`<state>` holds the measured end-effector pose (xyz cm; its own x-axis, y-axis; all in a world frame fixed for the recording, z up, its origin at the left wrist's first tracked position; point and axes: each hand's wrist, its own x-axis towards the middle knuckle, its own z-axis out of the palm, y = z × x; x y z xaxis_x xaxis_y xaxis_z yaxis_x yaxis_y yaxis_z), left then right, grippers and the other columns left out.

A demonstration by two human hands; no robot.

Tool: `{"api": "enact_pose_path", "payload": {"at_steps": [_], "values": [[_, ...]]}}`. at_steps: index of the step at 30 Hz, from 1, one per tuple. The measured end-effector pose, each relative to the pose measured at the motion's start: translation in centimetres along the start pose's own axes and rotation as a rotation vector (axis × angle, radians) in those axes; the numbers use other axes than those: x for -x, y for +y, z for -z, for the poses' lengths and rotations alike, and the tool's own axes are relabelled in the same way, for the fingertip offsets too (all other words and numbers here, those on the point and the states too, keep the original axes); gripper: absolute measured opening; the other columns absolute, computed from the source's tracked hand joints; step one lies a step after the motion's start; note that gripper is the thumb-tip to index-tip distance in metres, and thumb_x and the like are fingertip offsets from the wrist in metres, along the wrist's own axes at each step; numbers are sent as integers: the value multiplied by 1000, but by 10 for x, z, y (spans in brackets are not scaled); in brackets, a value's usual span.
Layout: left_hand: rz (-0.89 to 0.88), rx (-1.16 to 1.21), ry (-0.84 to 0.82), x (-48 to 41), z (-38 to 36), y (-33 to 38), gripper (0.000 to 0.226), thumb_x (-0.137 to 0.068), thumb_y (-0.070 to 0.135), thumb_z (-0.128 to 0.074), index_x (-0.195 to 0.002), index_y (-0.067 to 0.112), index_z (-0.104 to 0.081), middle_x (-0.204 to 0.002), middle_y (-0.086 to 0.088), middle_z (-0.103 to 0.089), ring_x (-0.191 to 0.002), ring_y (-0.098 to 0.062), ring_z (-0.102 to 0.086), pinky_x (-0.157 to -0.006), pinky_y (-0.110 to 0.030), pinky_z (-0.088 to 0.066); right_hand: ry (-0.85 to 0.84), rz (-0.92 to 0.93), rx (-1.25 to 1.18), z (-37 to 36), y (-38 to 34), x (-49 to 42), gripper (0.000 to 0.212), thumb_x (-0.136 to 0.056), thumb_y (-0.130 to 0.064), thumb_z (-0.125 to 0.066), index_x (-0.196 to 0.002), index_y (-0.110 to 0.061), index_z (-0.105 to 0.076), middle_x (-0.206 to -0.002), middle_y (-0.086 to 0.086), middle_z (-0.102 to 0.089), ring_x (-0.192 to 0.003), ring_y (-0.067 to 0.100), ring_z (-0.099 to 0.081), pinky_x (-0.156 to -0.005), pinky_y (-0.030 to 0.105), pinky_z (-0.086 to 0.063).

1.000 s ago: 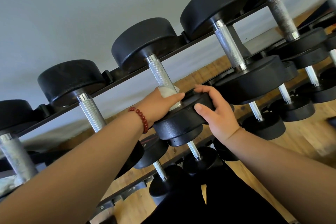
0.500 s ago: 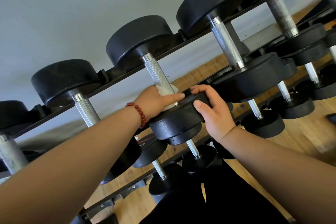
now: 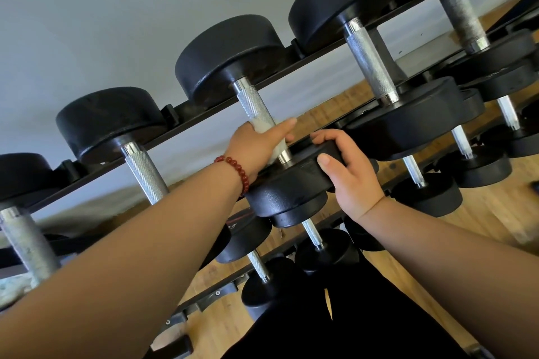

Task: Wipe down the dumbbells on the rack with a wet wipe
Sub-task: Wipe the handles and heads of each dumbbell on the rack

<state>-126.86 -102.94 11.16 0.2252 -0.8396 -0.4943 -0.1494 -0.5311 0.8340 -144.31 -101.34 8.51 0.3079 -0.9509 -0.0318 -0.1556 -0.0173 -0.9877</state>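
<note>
Left hand (image 3: 256, 144) wraps white wet wipe (image 3: 267, 127) round knurled dumbbell handle (image 3: 256, 106). Right hand (image 3: 348, 172) grips near black head (image 3: 291, 186). Rack (image 3: 186, 125) behind.

One black metal rack (image 3: 180, 125). On its top tier are five large black round-headed dumbbells (image 3: 227, 58), with a sixth handle cut off at the far right. Lower down, five smaller black dumbbells (image 3: 320, 253) show chrome handles. One left hand (image 3: 256, 148), one right hand (image 3: 350, 172), one white wet wipe (image 3: 262, 125), one red bead bracelet (image 3: 236, 169).

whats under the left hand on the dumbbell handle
A white wet wipe, wrapped round the knurled handle under the left hand. The handle's stretch beneath wipe and palm is covered.
</note>
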Motion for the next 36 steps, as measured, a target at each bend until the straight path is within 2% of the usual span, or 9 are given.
{"api": "enact_pose_path", "payload": {"at_steps": [5, 8, 12, 18, 20, 23, 28, 34, 36], "values": [[5, -190, -281, 4, 21, -19, 59, -61, 60, -80, -103, 19, -72, -92, 4, -75, -91, -11, -70, -88, -35, -55, 5, -8, 12, 0, 2, 0, 30, -79, -46, -51, -105, -31, -57, -109, -5, -61, -108, 28, -56, -90, 59, -46], [-44, -80, -158, 0, 13, -12, 26, -81, 41, -75, -92, 18, -73, -72, 11, -73, -75, -4, -68, -81, -28, -52, 12, 6, 4, 1, 5, -1, 28, -81, -47, -52, -105, -34, -57, -110, -5, -61, -109, 29, -57, -90, 60, -46], [52, 287, 0, -6, 0, -1, 38, -84, 42, -72, -102, 10, -64, -90, 1, -76, -95, -15, -71, -95, -39, -52, 8, 3, -24, 1, 8, -1, 26, -81, -49, -54, -105, -37, -57, -111, -5, -61, -107, 33, -57, -87, 62, -46], [7, -52, -240, 6, 11, -2, 19, -81, 37, -76, -80, 17, -76, -64, 7, -69, -88, -19, -69, -87, -33, -53, 4, 5, -6, 2, 5, -1, 28, -81, -45, -53, -106, -31, -57, -110, -3, -61, -106, 32, -57, -87, 63, -46], [10, 41, -182, 2, 10, 5, 24, -84, 34, -73, -70, 15, -74, -62, 4, -69, -85, -20, -70, -95, -40, -52, -9, -2, 17, 4, 3, -2, 29, -81, -46, -52, -105, -30, -57, -106, -2, -60, -102, 34, -57, -84, 63, -46], [74, 303, -1, -4, 1, 13, 23, -87, 32, -71, -86, 9, -68, -81, -1, -75, -90, -16, -72, -97, -42, -52, -30, -19, 49, 5, 2, -3, 28, -81, -49, -52, -104, -34, -55, -102, 1, -59, -97, 35, -57, -81, 63, -46], [35, -129, -177, 11, 5, 4, 32, -88, 43, -65, -88, 12, -73, -62, 14, -70, -77, -10, -66, -85, -29, -51, -55, -28, 115, 7, -7, 0, 31, -80, -51, -51, -106, -35, -55, -106, -2, -59, -102, 31, -56, -85, 60, -47], [116, 401, 210, -6, -2, 23, 26, -85, 38, -73, -91, 16, -62, -83, 1, -75, -86, -11, -72, -81, -34, -55, -122, -66, 162, 11, -27, -1, 33, -76, -54, -52, -106, -41, -55, -113, -13, -59, -109, 10, -56, -94, 45, -50], [92, 335, 207, -6, -3, 21, 27, -84, 39, -73, -90, 15, -62, -81, 0, -75, -84, -14, -73, -86, -38, -57, -107, -30, 173, 6, -38, -5, 25, -77, -50, -57, -99, -38, -60, -107, -16, -61, -105, 2, -56, -93, 34, -50]]}}
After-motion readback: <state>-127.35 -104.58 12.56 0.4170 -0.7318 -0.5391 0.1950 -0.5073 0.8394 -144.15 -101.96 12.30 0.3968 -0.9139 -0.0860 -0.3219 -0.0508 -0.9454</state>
